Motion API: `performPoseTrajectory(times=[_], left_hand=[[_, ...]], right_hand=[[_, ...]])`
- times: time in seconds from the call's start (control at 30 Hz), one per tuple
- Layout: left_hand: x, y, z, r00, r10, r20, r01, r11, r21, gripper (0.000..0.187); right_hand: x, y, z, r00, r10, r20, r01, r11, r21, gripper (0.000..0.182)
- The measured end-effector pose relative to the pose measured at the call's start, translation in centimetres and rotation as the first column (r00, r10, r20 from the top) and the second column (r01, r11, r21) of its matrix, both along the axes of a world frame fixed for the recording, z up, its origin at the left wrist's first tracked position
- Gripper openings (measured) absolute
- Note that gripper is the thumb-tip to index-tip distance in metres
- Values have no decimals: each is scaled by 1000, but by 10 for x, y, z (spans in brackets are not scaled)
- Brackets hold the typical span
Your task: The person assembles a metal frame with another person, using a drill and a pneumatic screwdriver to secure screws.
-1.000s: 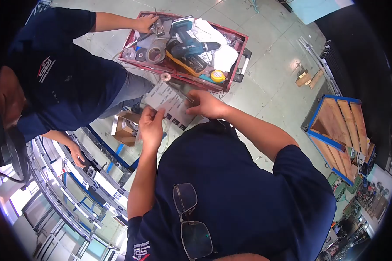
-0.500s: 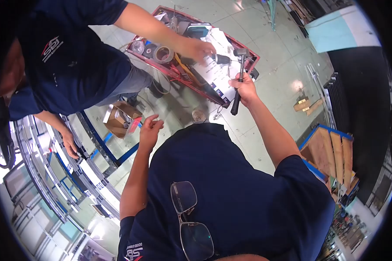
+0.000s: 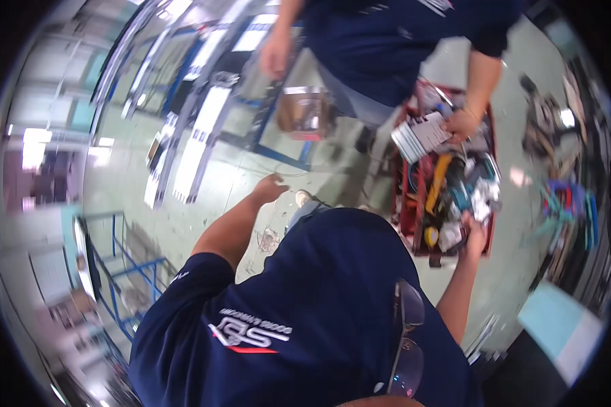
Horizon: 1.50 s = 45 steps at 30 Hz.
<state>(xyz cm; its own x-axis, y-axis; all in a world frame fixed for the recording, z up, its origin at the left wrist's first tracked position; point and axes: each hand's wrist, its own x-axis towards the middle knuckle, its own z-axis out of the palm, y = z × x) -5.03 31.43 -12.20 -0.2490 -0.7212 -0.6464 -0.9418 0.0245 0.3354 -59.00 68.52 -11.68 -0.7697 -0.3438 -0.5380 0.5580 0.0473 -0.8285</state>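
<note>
My right hand [image 3: 476, 239] is at the near right corner of a red tool cart [image 3: 402, 227]. Its fingers look curled beside crumpled clear plastic [image 3: 485, 197] and something dark; blur hides what they hold, and no hammer can be made out. My left hand [image 3: 271, 189] hangs over the floor to the left, holding nothing, its fingers loosely apart. Across the cart, a co-worker's hand [image 3: 463, 125] grips a white printed sheet or flat pack [image 3: 421, 138]. Among the cart's contents are a yellow-handled tool [image 3: 438, 182] and a teal tool [image 3: 459, 197].
A co-worker [image 3: 380, 54] stands at the cart's far left side. An open cardboard box [image 3: 304, 112] lies on the floor behind my left hand. Long metal profiles [image 3: 207, 136] on blue frames extend to the left. A blue metal stand [image 3: 125, 258] is further left.
My view has swung left. The hammer that was upright in my right hand no longer shows, and that hand is lower at the cart's corner. The co-worker has picked up the white printed piece.
</note>
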Motion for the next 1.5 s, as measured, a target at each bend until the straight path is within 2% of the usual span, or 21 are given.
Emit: performPoseTrajectory(times=[0.03, 0.13, 0.2, 0.23, 0.33, 0.37, 0.47, 0.6, 0.73, 0.9, 0.93, 1.0, 1.13, 1.17, 1.2, 1.23, 1.27, 1.3, 1.33, 1.4, 1.5], left_hand=[[1, 2, -12, 998, -10, -64, 6, 997, -73, 59], [-19, 14, 9, 991, 46, -127, -49, 999, -16, 55], [-19, 20, 15, 980, -76, -185, 66, 996, -60, 52], [4, 18, -40, 930, -285, -232, 235, 947, -221, 49], [30, 18, -43, 908, -289, -305, 272, 957, -97, 59], [19, 19, 28, 963, -165, -215, 184, 981, 69, 65], [69, -7, 39, 936, -225, -272, 243, 969, 36, 68], [138, -54, 127, 974, 120, -191, -129, 991, -38, 62], [253, -129, 141, 875, 421, -238, -479, 825, -301, 65], [349, -198, 151, 895, 443, -52, -372, 678, -633, 83], [359, -211, 156, 886, 462, 46, -314, 670, -673, 88], [376, -232, 156, 883, 459, 99, -277, 679, -680, 92], [409, -263, 142, 900, 377, 219, -184, 784, -593, 101], [416, -270, 137, 912, 352, 213, -172, 796, -581, 101], [423, -275, 132, 926, 308, 216, -149, 827, -542, 100], [426, -278, 130, 939, 267, 219, -125, 854, -505, 99], [422, -278, 133, 945, 248, 214, -112, 860, -498, 99], [416, -277, 139, 954, 218, 207, -96, 875, -475, 97], [412, -278, 144, 961, 190, 200, -81, 886, -456, 95], [411, -283, 145, 978, 171, 120, -106, 901, -420, 90], [418, -276, 133, 984, 180, -11, -170, 904, -392, 79]], right_hand=[[-8, 3, -9, 985, 118, -124, -78, 955, 288, 22], [-20, 24, -52, 855, 347, -386, -44, 789, 613, 19], [-21, 26, -58, 833, 457, -314, -63, 640, 766, 30], [-25, 29, -67, 773, 566, -288, -50, 505, 861, 40], [-27, 30, -68, 631, 710, -314, 7, 399, 917, 52], [-41, 35, -80, 741, 630, -234, -167, 510, 844, 54], [-47, 23, -53, 735, 670, -104, -295, 455, 840, 52], [-67, 24, -44, 833, 552, 49, -389, 519, 761, 51], [-63, 12, -34, 871, 491, -21, -235, 453, 860, 43], [-59, 4, -30, 903, 428, -35, -31, 146, 989, 41], [-52, 5, -35, 915, 394, -80, 22, 149, 989, 41], [-41, 26, -57, 874, 265, -408, 250, 474, 844, 41], [42, -32, -11, 813, 77, -578, 487, 455, 746, 35], [62, -39, -2, 822, 204, -532, 424, 404, 811, 33], [81, -44, 13, 728, 648, -221, 255, 44, 966, 31], [106, -52, 26, 476, 874, 98, 296, -264, 918, 29], [131, -60, 36, 315, 922, 226, 336, -331, 882, 28], [154, -70, 34, 734, 669, -121, 24, 152, 988, 29], [184, -88, 39, 939, 39, -341, 235, 649, 723, 30], [208, -88, 11, 940, -14, -340, 250, 706, 663, 31], [239, -92, 1, 905, 243, -349, 156, 572, 805, 23]])
